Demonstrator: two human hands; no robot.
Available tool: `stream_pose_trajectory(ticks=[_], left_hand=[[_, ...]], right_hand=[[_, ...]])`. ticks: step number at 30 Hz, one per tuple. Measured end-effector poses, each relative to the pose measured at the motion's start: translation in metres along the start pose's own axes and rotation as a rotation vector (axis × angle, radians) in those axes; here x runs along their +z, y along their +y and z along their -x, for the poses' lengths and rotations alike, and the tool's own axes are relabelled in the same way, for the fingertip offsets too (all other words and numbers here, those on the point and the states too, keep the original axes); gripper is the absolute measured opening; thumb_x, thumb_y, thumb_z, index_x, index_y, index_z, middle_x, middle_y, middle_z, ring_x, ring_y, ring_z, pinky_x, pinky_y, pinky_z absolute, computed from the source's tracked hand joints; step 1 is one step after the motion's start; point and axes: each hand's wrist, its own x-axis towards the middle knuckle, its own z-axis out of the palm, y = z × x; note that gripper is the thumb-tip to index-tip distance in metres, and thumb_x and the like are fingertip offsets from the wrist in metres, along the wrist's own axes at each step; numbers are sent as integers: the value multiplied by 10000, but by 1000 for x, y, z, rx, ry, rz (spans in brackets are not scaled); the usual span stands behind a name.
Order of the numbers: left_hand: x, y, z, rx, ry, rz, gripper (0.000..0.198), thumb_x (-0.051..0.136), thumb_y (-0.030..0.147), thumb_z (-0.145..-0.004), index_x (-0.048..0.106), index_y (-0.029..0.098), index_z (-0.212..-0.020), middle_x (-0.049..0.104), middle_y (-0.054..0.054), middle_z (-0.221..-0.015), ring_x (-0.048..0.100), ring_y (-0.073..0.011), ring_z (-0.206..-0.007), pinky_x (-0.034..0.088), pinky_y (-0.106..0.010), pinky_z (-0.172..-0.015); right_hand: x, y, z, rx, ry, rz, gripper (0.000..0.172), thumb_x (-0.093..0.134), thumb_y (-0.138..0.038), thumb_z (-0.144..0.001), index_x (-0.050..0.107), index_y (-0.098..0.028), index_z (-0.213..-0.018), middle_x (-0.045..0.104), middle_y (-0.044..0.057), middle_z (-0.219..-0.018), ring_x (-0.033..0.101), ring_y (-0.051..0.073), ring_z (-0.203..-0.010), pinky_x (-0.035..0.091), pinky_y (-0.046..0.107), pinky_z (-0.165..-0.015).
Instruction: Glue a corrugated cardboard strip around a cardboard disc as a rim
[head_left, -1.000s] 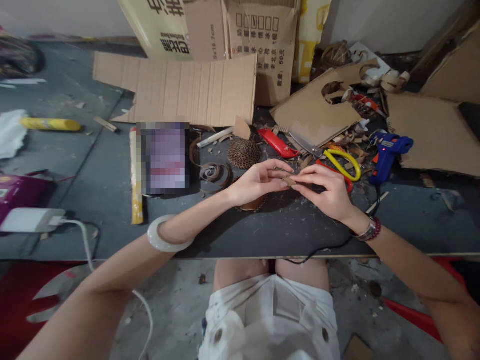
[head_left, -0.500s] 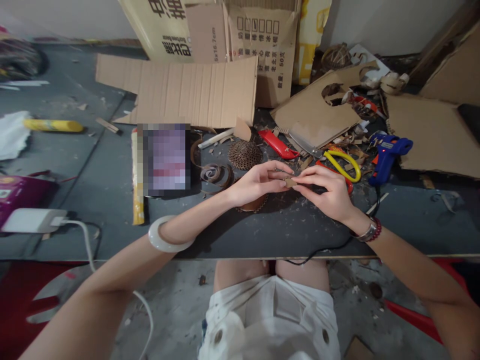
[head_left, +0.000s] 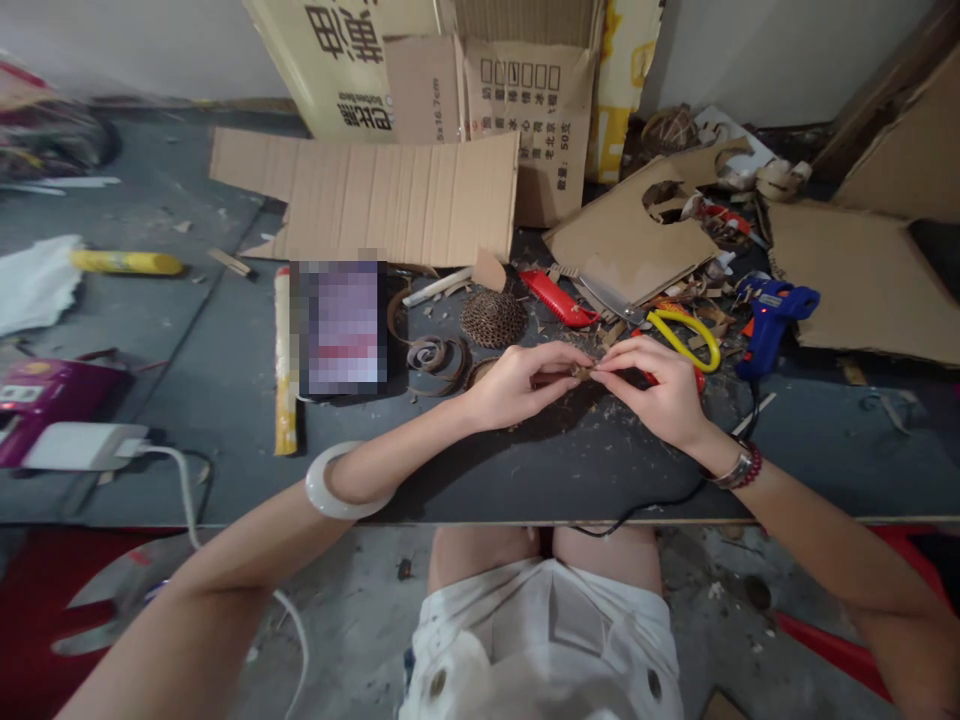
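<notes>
Both my hands meet over the dark tabletop (head_left: 570, 470). My left hand (head_left: 517, 385) and my right hand (head_left: 652, 385) pinch a small strip of brown cardboard (head_left: 577, 373) between their fingertips, and the fingers hide most of it. Just beyond my left hand sits a domed coil of corrugated cardboard (head_left: 493, 318), with a looser cardboard spiral (head_left: 433, 358) beside it. Past my right hand lie yellow-handled scissors (head_left: 684, 340), and a blue glue gun (head_left: 772, 325) stands further right.
A red utility knife (head_left: 559, 298), a cut cardboard sheet (head_left: 630, 235) and scattered scraps crowd the far side. A pixelated rectangle (head_left: 343, 328) lies left of the coils. The glue gun's black cord (head_left: 675, 498) runs over the table's near edge.
My hands have drawn closer, with the fingertips now close together around the strip. The whole scene sits slightly lower in view.
</notes>
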Motion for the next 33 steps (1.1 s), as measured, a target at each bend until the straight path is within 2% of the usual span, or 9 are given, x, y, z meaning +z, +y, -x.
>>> stream_pose_trajectory(ticks=[4, 7, 10, 13, 19, 25, 27, 30, 33], left_hand=[[-8, 3, 1, 226, -1, -379, 247, 603, 274, -869, 630, 150, -1081, 700, -106, -1125, 684, -169, -987, 550, -287, -884], [-23, 3, -2, 332, 200, -576, 207, 653, 318, -825, 658, 176, -975, 666, -102, -1188, 635, -213, -1085, 501, -369, -971], [-42, -5, -8, 186, 598, -683, 98, 598, 261, -856, 644, 181, -889, 640, -94, -1166, 585, -223, -1129, 432, -407, -1029], [-56, -20, -12, 19, 731, -715, 98, 620, 275, -838, 632, 194, -893, 580, -104, -1253, 502, -254, -1242, 372, -433, -1071], [-61, -37, -16, -85, 671, -702, 184, 596, 325, -861, 664, 182, -956, 602, -115, -1211, 524, -270, -1213, 357, -477, -1069], [-54, -18, -14, 54, 757, -606, 229, 548, 309, -907, 677, 170, -1035, 598, -95, -1095, 578, -208, -1073, 456, -372, -983], [-41, -7, -12, 92, 677, -498, 228, 530, 297, -918, 691, 180, -1030, 617, -87, -1081, 594, -190, -1048, 497, -332, -920], [-17, 3, -7, 86, 401, -282, 215, 578, 271, -887, 705, 164, -1024, 665, -91, -1062, 631, -173, -988, 528, -298, -864], [-1, 5, -2, 76, 253, -128, 210, 603, 246, -865, 710, 158, -1023, 691, -100, -1077, 648, -176, -1005, 541, -284, -856]], right_hand=[[-2, 0, -2, 35, 31, 9, 34, 663, -222, -824, 673, -213, -793, 695, 22, -825, 638, 159, -809, 517, 348, -779], [-2, 1, -2, 91, 48, -8, 51, 670, -232, -816, 657, -207, -773, 682, 22, -805, 630, 160, -799, 510, 340, -761], [-2, 3, -2, 175, 69, -74, 84, 691, -253, -797, 648, -201, -748, 675, 19, -789, 622, 154, -772, 503, 325, -736], [-1, 7, -3, 299, 76, -193, 119, 704, -300, -783, 652, -200, -744, 674, 17, -778, 617, 148, -734, 502, 309, -686], [-2, 11, -6, 458, 91, -366, 134, 719, -347, -760, 681, -219, -768, 700, 9, -780, 644, 152, -743, 526, 317, -709], [-4, 14, -7, 502, 101, -403, 165, 724, -387, -745, 694, -226, -764, 689, 6, -758, 621, 149, -711, 513, 329, -696], [-5, 12, -8, 467, 86, -403, 164, 721, -390, -749, 691, -230, -756, 680, 4, -763, 609, 145, -709, 508, 324, -689], [-6, 7, -9, 395, 50, -409, 183, 731, -395, -740, 677, -222, -719, 675, 21, -819, 618, 157, -786, 518, 326, -719], [-6, 4, -9, 370, -8, -407, 210, 734, -404, -736, 670, -210, -691, 660, 43, -881, 625, 169, -858, 530, 325, -732]])
